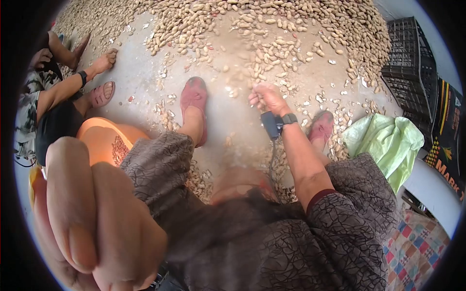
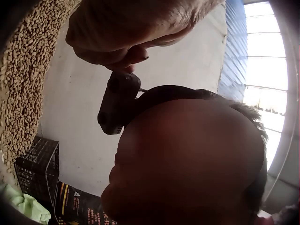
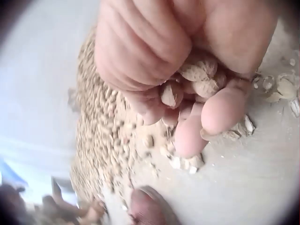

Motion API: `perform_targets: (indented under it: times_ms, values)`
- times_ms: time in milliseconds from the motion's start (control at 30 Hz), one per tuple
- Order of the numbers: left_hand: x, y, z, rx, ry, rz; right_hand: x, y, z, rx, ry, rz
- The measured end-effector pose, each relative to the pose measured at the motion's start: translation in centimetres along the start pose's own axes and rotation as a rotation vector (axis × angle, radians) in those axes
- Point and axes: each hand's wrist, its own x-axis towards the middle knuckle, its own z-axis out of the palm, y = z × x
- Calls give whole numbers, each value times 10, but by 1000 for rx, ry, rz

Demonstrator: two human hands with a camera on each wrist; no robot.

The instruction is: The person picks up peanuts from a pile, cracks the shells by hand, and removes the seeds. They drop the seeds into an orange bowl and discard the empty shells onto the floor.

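My right hand (image 1: 268, 98) is over the floor between my feet, among scattered peanuts (image 1: 279, 53). In the right wrist view its fingers curl round several unshelled peanuts (image 3: 199, 77), their shells showing between fingers and palm. My left hand (image 1: 97, 218) is raised, large and close at the lower left of the head view, its fingers bent. The left wrist view has this hand (image 2: 126, 33) beside my head, fingertips right at the black head camera (image 2: 117, 103). Nothing shows in its grip, though its palm is mostly hidden.
An orange basin (image 1: 104, 126) with red kernels stands left of my leg. Another person's arm (image 1: 63, 92) reaches in at the left. A peanut heap (image 1: 359, 29) spreads ahead. To the right are black crates (image 1: 407, 63) and a green sack (image 1: 386, 140). Broken shells litter the floor.
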Motion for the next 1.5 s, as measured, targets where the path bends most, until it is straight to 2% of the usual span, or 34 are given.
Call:
perform_targets:
  times_ms: [33, 100, 133, 200, 333, 400, 433, 533, 600, 633, 700, 800, 867, 933, 1033, 1133, 1200, 1333, 1400, 1500]
  values:
    - [0, 1, -1, -20, -22, -11, 4, 3, 8, 0, -3, 1]
    - [-2, 3, -5, -42, -30, -19, 13, 7, 27, -421, 13, -80]
    - [-1, 3, -6, -64, -39, -30, 22, 14, 34, -420, 12, -81]
    - [4, -1, 0, -55, -44, -24, 35, 26, 52, -1141, 267, -357]
    - [3, 2, 0, -71, -14, -45, 27, 27, 69, -1178, 287, -336]
    - [3, 0, 1, -70, -26, -30, 27, 33, 68, -1341, 163, -383]
    - [2, -1, 1, -67, -36, -16, 30, 38, 65, -1342, 167, -384]
    - [0, 1, -3, -104, -23, -31, 26, 39, 52, -1180, 131, -353]
    - [2, -1, 4, -93, -58, -42, 0, 23, 39, -1, -151, 108]
    - [4, 0, 6, -80, -89, -56, -8, 15, 37, -5, -152, 101]
    - [3, 1, 5, -86, -127, -57, -23, 1, 37, 243, -189, 28]
    - [-2, 7, 1, -97, -220, -81, -48, -33, 47, 288, -223, -31]
    - [-6, 11, 5, -86, -178, -145, -59, -53, 54, 215, -254, -97]
    - [-8, 8, 4, -120, -188, -119, -73, -75, 63, 137, -283, -165]
    - [-7, 0, 12, -316, -109, -86, -103, -112, 78, 138, -379, -265]
    - [2, -2, 10, -379, -165, -38, -125, -145, 89, 198, -408, -270]
    - [7, -4, 4, -444, -222, -26, -144, -166, 101, 309, -351, -268]
    - [11, -4, 4, -469, -225, 26, -174, -202, 116, 354, -351, -230]
    - [10, -4, 11, -338, -160, 7, -185, -219, 120, 330, -515, -261]
    - [9, -5, 17, -337, -186, 48, -209, -241, 133, 350, -440, -278]
